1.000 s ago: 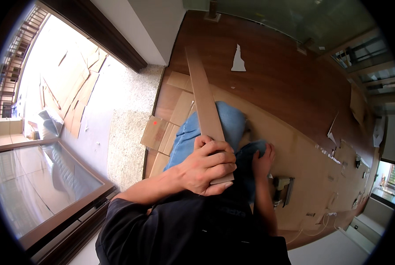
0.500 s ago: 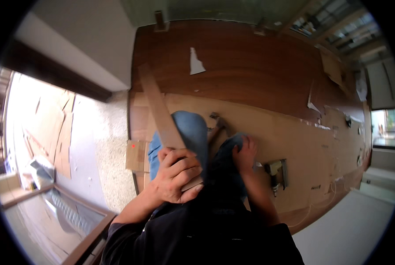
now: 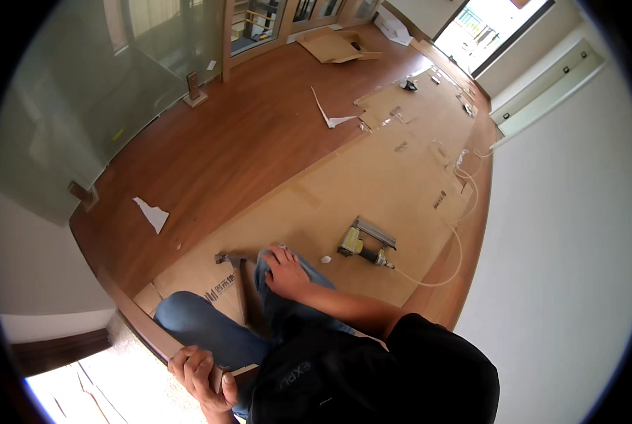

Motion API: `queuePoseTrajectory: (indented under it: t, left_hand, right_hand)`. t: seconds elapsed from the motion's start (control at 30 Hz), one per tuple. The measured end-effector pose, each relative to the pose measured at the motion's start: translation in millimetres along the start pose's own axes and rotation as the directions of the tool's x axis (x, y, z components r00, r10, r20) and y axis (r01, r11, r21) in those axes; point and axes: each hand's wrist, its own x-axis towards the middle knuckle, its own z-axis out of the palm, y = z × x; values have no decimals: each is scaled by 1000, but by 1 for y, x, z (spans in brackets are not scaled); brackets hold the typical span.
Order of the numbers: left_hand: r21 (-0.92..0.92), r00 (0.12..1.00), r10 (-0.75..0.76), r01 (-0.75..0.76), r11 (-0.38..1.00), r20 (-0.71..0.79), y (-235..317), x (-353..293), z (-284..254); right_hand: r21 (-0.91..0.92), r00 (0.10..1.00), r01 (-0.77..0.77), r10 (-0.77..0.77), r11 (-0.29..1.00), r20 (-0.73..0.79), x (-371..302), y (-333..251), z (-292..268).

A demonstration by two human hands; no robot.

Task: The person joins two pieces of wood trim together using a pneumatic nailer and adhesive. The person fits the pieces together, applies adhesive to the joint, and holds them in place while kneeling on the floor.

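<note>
"Reddish-brown wooden floor (image 3: pixel 245 155), largely covered by cardboard (image 3: pixel 394 184); glass panel (image 3: pixel 143 85) beyond it, on the left. Where is the brown board (image 3: pixel 145 321)?"

"At the person's left, slanting past the left knee (image 3: pixel 196 318). Its near end is in the left hand (image 3: pixel 201 378)."

"Condition of the hands?"

"Well apart. Left: clamped on the board, fingers curled over it. Right hand (image 3: pixel 285 273): resting on the right knee (image 3: pixel 261 282), fingers extended."

"Tools observed?"

"Hammer (image 3: pixel 241 291) on the cardboard, between the knees. Nail gun (image 3: pixel 362 244) lying farther right, pale hose (image 3: pixel 460 247) attached."

"Loose material?"

"One jagged white scrap (image 3: pixel 152 215) on bare wood, left of the cardboard; another white piece (image 3: pixel 337 121) near its far edge."
</note>
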Motion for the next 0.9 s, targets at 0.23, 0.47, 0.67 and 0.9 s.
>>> queuePoseTrajectory:
  t: [0.23,0.47,0.67,0.9]
  left_hand:
    - [3,997,-71,71,997,-19,4,-1,0]
    - [-5,997,-72,72,997,-13,0,-5,-1]
    - [-22,996,-94,94,995,0,2,-6,1]
    - [-36,997,-78,78,996,-13,0,-7,1]
  right_hand:
    - [3,1000,3,-3,1000,-31,-1,-1,7]
    - [35,997,35,-32,999,-66,1,-4,-3]
    - [68,994,54,-47,996,-101,-1,-1,-4]
    - [77,996,42,-36,996,-78,0,-3,-5]
